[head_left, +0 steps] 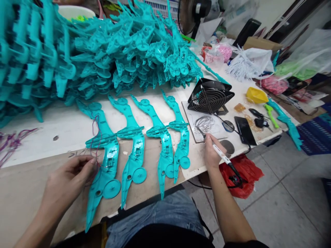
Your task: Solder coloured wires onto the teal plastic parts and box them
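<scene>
Left hand (68,181) pinches thin wires (96,137) at leftmost of four teal shells (103,162) laid out on bench, right hand (212,153) grips soldering iron (219,155) off to side; big pile (124,55) untouched.

A huge heap of teal plastic parts (108,51) fills the bench from nine to twelve o'clock. At two o'clock a small black fan (210,97) sits tilted, with a coil of wire (204,123) just in front of it. Farther right lie a black phone (245,130), keys (259,118) and a yellow dish (256,95). A red plastic bag (241,175) sits on the floor at four o'clock.
</scene>
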A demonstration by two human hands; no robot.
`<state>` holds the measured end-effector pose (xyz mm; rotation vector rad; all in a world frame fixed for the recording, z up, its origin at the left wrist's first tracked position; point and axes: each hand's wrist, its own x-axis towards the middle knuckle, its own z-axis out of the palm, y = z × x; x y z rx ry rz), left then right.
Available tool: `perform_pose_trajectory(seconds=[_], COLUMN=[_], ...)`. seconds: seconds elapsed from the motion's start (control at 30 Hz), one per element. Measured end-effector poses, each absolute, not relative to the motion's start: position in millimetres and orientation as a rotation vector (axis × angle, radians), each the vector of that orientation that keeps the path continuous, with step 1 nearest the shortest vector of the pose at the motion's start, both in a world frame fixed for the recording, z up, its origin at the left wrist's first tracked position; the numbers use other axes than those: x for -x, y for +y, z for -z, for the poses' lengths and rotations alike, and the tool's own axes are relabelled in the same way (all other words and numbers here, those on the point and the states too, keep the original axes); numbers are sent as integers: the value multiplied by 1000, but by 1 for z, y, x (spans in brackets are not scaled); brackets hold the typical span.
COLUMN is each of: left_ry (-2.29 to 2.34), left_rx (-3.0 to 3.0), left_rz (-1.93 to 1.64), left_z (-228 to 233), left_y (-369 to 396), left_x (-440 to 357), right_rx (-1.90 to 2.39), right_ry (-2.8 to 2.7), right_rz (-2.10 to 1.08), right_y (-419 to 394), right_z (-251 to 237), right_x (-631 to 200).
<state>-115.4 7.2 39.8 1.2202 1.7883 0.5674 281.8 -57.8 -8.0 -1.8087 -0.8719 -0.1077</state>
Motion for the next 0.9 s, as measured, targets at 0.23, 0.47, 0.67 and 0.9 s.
perform_pose_trajectory(seconds=[0.23, 0.47, 0.67, 0.9], left_ry=[1878, 1893, 1796, 1563], left_rx=[-1548, -1735, -1546, -1318], left_rz=[-485, -458, -539, -623], left_z=[-35, -28, -33, -26], left_y=[14, 10, 9, 15], left_x=[130, 132, 125, 128], right_rx=[1795, 1816, 1630, 1368], right_ry=[-918, -837, -590, -470], right_rz=[115, 80, -126, -354], right_y=[-56, -56, -50, -43], right_z=[7, 8, 13, -9], right_x=[-280, -284, -290, -281])
